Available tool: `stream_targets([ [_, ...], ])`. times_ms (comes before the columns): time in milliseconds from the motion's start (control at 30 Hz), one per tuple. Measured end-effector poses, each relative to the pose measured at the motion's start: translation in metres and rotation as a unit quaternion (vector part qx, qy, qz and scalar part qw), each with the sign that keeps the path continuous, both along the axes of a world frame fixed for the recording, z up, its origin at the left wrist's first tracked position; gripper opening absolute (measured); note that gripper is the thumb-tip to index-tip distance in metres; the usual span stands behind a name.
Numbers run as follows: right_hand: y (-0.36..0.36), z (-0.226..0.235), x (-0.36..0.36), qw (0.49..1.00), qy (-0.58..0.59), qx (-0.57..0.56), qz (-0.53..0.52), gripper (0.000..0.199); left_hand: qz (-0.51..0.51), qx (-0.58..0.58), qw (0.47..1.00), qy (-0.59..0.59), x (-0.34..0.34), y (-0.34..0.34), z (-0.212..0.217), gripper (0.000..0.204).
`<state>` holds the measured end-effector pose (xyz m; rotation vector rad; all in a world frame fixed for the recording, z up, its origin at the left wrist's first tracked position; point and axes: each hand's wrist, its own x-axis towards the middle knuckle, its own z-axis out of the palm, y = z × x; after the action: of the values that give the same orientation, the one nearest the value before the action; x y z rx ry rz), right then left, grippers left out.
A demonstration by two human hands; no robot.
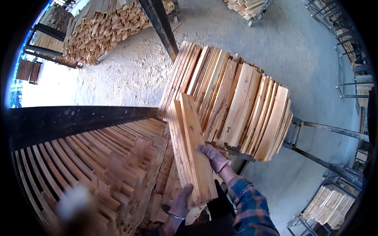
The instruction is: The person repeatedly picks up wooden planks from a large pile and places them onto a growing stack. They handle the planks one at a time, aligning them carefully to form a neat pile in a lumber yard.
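Two wooden boards (191, 157) lie side by side between my gloved hands, tilted with their far ends up against the stack. At their near left edge, my left hand (181, 201) is closed round the wood. My right hand (213, 158) grips the right edge about halfway along, thumb on top. Just beyond, a stack of boards (241, 110) stands with many pieces packed side by side. Left of my hands spreads a large pile of slats (106, 161), its near part blurred. The undersides of the held boards are hidden.
A dark metal beam (82, 120) runs along the left, and a black post (160, 29) rises beyond the stack. A metal frame (327, 157) extends right. Wood heaps (106, 33) and a loaded cart (327, 206) stand farther off. Shavings (134, 67) litter the concrete floor.
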<state>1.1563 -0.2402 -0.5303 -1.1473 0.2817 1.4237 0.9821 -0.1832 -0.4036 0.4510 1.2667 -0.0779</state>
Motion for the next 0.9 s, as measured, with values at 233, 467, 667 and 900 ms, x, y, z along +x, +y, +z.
stream_targets([
  [233, -0.046, 0.088, -0.083, 0.979, 0.062, 0.034, -0.191, 0.057, -0.057, 0.026, 0.998, -0.031, -0.057, -0.023, 0.042, 0.066],
  [467, -0.090, 0.189, -0.169, 0.942, -0.173, 0.042, -0.286, 0.054, -0.291, 0.284, 0.880, -0.245, -0.137, -0.013, 0.168, 0.098],
  [667, -0.100, 0.269, -0.225, 0.894, -0.206, 0.207, -0.339, 0.054, -0.346, 0.399, 0.785, -0.323, -0.214, 0.018, 0.295, 0.115],
  [900, 0.037, 0.468, -0.275, 0.878, -0.163, 0.420, -0.161, 0.053, -0.221, 0.580, 0.740, -0.261, -0.307, 0.037, 0.448, 0.115],
])
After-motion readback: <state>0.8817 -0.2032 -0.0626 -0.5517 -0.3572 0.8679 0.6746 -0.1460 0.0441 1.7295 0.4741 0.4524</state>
